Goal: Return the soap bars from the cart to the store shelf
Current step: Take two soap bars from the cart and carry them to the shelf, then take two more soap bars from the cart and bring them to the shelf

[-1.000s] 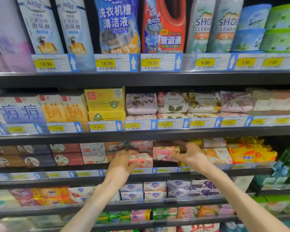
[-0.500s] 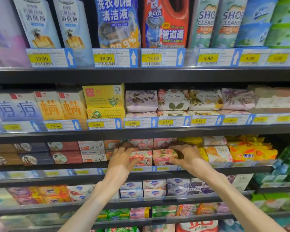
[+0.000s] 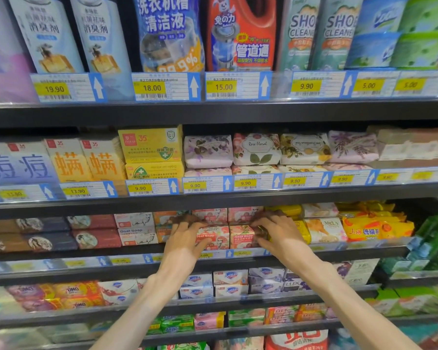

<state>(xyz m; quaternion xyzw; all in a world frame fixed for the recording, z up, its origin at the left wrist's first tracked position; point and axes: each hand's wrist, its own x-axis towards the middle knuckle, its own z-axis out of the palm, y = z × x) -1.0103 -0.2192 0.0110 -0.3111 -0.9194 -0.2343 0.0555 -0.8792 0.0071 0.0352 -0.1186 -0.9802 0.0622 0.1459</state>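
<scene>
Two pink Goat Soap boxes stand side by side at the front of the third shelf. My left hand wraps the left side of the left pink soap box, thumb on its lower front. My right hand grips the right side of the right pink soap box. Both boxes rest on the shelf, with more pink boxes stacked behind them. The cart is out of view.
White Goat Soap boxes sit left of my hands, yellow packs and a MeLy bar right. Floral wrapped soaps fill the shelf above, white-blue soap boxes the shelf below. Price-tag rails edge every shelf.
Both hands have pushed the two pink boxes down and back onto the shelf front, side by side. The right box, held higher one second ago, now stands level with the left one.
</scene>
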